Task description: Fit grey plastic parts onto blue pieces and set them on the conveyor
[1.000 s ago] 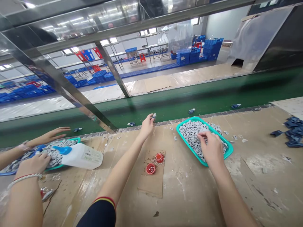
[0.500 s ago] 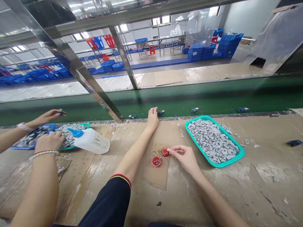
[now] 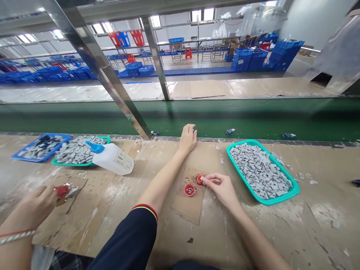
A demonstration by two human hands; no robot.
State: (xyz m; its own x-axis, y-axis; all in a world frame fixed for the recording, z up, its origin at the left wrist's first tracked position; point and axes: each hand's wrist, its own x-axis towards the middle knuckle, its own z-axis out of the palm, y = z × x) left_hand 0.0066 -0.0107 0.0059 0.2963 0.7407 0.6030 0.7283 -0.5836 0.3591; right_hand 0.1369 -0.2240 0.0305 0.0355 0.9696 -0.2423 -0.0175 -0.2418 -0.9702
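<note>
My left hand [image 3: 188,138] lies at the bench's far edge beside the green conveyor belt [image 3: 253,118], its fingers stretched out flat and nothing in it. My right hand [image 3: 221,186] is pinched closed at the further of two small red caps [image 3: 199,179], on a piece of cardboard [image 3: 189,204]. What the pinch holds is too small to make out. The other red cap [image 3: 189,189] sits just left of it. A teal tray [image 3: 292,192] full of small grey pieces stands to the right of that hand.
A co-worker's hand [image 3: 36,206] at the left holds something red near a cardboard sheet. Further back on the left lie a blue tray [image 3: 17,155], a teal tray [image 3: 56,162] of grey pieces and a tipped white glue bottle [image 3: 112,158]. Small dark parts [image 3: 230,131] ride the belt.
My left hand let a small part go onto the belt and now rests flat at the edge. My right hand left the grey pieces and came to the red cap. The co-worker's hands pulled back from their trays.
</note>
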